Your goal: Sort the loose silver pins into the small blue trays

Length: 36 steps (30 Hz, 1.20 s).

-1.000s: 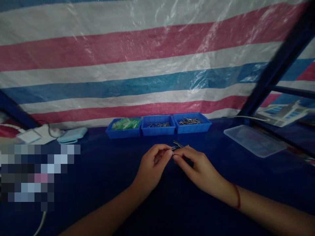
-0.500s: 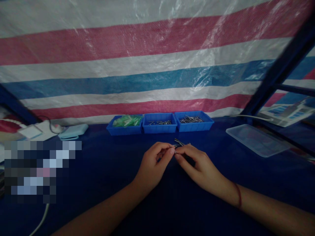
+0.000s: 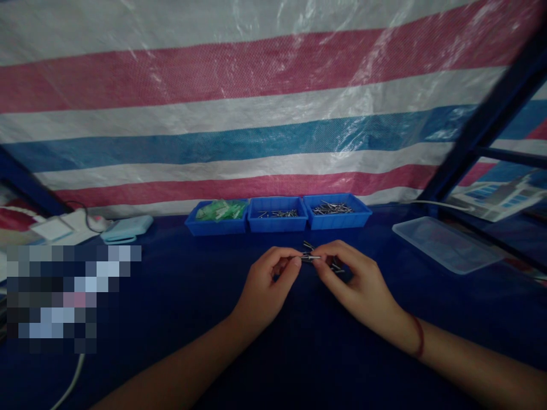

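My left hand (image 3: pixel 270 285) pinches one end of a thin silver metal pin (image 3: pixel 310 258), which resembles a blind rivet, between thumb and forefinger. At the pin's other end is my right hand (image 3: pixel 354 279), its thumb and forefinger closed on it. The pin lies nearly level between the two hands, just above the table. Behind and under my right fingers lie several more loose metal pins (image 3: pixel 338 267), partly hidden by that hand. Beyond the hands, a middle blue bin (image 3: pixel 277 224) and a right blue bin (image 3: pixel 339 221) hold many similar metal pieces.
A left blue bin (image 3: pixel 217 228) contains green plastic bags (image 3: pixel 220 209). On the dark blue table (image 3: pixel 171 296), a clear plastic lid (image 3: pixel 444 245) lies to the right. A light blue case (image 3: pixel 128 228) and a white power strip (image 3: pixel 77 225) sit at the left. A striped sheet hangs behind.
My right hand has moved slightly right, away from my left fingertips, so the pin now shows between them. My left hand has stayed nearly still.
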Available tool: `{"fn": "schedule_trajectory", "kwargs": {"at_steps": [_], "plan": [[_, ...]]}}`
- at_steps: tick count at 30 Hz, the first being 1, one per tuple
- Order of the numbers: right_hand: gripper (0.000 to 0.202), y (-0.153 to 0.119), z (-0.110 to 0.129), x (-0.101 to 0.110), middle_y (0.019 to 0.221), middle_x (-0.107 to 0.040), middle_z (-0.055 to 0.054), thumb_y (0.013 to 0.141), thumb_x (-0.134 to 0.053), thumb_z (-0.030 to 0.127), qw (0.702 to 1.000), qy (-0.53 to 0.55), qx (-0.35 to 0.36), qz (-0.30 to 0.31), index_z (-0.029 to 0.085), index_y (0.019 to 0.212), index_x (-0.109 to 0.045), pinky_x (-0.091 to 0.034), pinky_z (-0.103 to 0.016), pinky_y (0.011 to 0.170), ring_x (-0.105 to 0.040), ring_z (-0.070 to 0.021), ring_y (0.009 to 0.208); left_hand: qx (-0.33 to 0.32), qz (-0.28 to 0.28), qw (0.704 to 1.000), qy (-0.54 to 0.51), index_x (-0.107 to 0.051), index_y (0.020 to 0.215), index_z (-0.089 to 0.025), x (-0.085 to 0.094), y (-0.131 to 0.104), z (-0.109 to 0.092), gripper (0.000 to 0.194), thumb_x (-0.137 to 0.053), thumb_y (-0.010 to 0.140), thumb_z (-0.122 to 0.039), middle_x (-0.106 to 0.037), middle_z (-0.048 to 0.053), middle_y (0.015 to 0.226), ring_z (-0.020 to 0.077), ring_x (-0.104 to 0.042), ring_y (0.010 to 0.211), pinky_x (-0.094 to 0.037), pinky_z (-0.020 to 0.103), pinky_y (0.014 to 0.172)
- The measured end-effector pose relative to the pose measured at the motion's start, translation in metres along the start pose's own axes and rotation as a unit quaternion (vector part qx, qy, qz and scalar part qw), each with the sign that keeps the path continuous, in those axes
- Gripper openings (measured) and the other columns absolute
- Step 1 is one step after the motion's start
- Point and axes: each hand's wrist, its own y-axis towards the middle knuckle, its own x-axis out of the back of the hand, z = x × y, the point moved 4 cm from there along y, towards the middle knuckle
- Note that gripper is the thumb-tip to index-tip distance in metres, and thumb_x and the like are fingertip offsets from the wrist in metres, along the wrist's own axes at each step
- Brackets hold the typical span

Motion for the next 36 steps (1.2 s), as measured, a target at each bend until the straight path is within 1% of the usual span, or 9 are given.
{"fn": "schedule_trajectory", "kwargs": {"at_steps": [5, 8, 11, 13, 16, 19, 24, 32, 36], "plan": [[0.01, -0.001, 0.011, 0.003, 0.08, -0.06, -0.004, 0.085, -0.051, 0.02, 0.996, -0.026, 0.083, 0.012, 0.02, 0.08, -0.061, -0.048, -0.029, 0.069, -0.059, -0.0165, 0.077, 0.005, 0.019, 0.999, 0.032, -0.061, 0.081, -0.018, 0.0, 0.001, -0.003, 0.023, -0.046, 0.089, -0.033, -0.062, 0.002, 0.076, 0.0147, -0.059, 0.071, -0.047, 0.027, 0.067], [0.016, 0.007, 0.008, 0.007, 0.081, -0.059, -0.005, 0.086, -0.049, 0.02, 0.993, -0.051, 0.108, 0.014, 0.019, 0.076, -0.061, -0.048, -0.029, 0.07, -0.058, -0.0161, 0.076, 0.024, 0.013, 1.0, 0.01, -0.059, 0.091, -0.018, -0.001, 0.002, 0.002, 0.023, -0.042, 0.09, -0.034, -0.062, 0.002, 0.078, 0.015, -0.06, 0.073, -0.048, 0.028, 0.068], [0.017, 0.027, -0.016, 0.022, 0.084, -0.059, -0.007, 0.088, -0.047, 0.023, 0.985, -0.127, 0.093, -0.07, 0.018, 0.079, -0.061, -0.047, -0.033, 0.075, -0.058, -0.0187, 0.081, 0.054, -0.012, 0.998, -0.014, -0.052, 0.109, -0.019, -0.002, 0.003, 0.01, 0.026, -0.041, 0.091, -0.034, -0.061, 0.004, 0.088, 0.0158, -0.061, 0.078, -0.049, 0.028, 0.069], [0.02, 0.04, -0.041, 0.034, 0.086, -0.059, -0.009, 0.089, -0.046, 0.028, 0.967, -0.212, 0.068, -0.126, 0.017, 0.084, -0.062, -0.046, -0.038, 0.078, -0.057, -0.0212, 0.083, 0.057, -0.007, 0.998, -0.005, -0.052, 0.11, -0.02, -0.004, 0.002, 0.012, 0.025, -0.042, 0.091, -0.033, -0.061, 0.004, 0.089, 0.0161, -0.062, 0.079, -0.05, 0.029, 0.069], [0.028, 0.05, -0.076, 0.045, 0.095, -0.06, -0.013, 0.087, -0.048, 0.037, 0.928, -0.349, 0.03, -0.127, 0.016, 0.095, -0.063, -0.044, -0.045, 0.077, -0.055, -0.0282, 0.089, 0.012, 0.016, 0.997, 0.069, -0.057, 0.101, -0.021, -0.002, 0.004, 0.008, 0.018, -0.044, 0.09, -0.028, -0.062, 0.003, 0.088, 0.0162, -0.06, 0.08, -0.049, 0.03, 0.072], [0.031, 0.048, -0.09, 0.047, 0.1, -0.06, -0.014, 0.085, -0.048, 0.04, 0.918, -0.377, 0.013, -0.126, 0.016, 0.101, -0.062, -0.044, -0.046, 0.076, -0.054, -0.0305, 0.092, -0.058, 0.049, 0.973, 0.216, -0.062, 0.092, -0.02, 0.002, 0.01, 0.003, 0.015, -0.048, 0.088, -0.021, -0.063, 0.003, 0.09, 0.0181, -0.058, 0.086, -0.046, 0.036, 0.081], [0.024, 0.04, -0.073, 0.032, 0.101, -0.059, -0.013, 0.085, -0.047, 0.031, 0.939, -0.33, 0.049, -0.084, 0.016, 0.099, -0.061, -0.043, -0.044, 0.079, -0.053, -0.0286, 0.094, -0.082, 0.094, 0.918, 0.375, -0.067, 0.098, -0.023, 0.009, 0.024, 0.015, 0.019, -0.054, 0.086, -0.029, -0.062, 0.005, 0.098, 0.0217, -0.055, 0.09, -0.044, 0.039, 0.082], [0.02, 0.021, -0.031, -0.004, 0.095, -0.064, -0.008, 0.087, -0.047, 0.027, 0.967, -0.224, 0.083, 0.087, 0.017, 0.096, -0.062, -0.042, -0.038, 0.078, -0.053, -0.0232, 0.09, -0.078, 0.11, 0.876, 0.463, -0.063, 0.093, -0.017, 0.002, 0.025, 0.018, 0.026, -0.038, 0.093, -0.025, -0.061, 0.007, 0.094, 0.0226, -0.054, 0.087, -0.042, 0.035, 0.074], [0.023, 0.01, -0.018, -0.02, 0.097, -0.064, -0.007, 0.087, -0.049, 0.028, 0.963, -0.213, 0.085, 0.144, 0.017, 0.1, -0.063, -0.041, -0.038, 0.08, -0.052, -0.0231, 0.093, -0.079, 0.106, 0.875, 0.466, -0.061, 0.094, -0.016, 0.002, 0.021, 0.018, 0.026, -0.037, 0.093, -0.025, -0.06, 0.007, 0.095, 0.023, -0.053, 0.088, -0.041, 0.036, 0.075]]}}
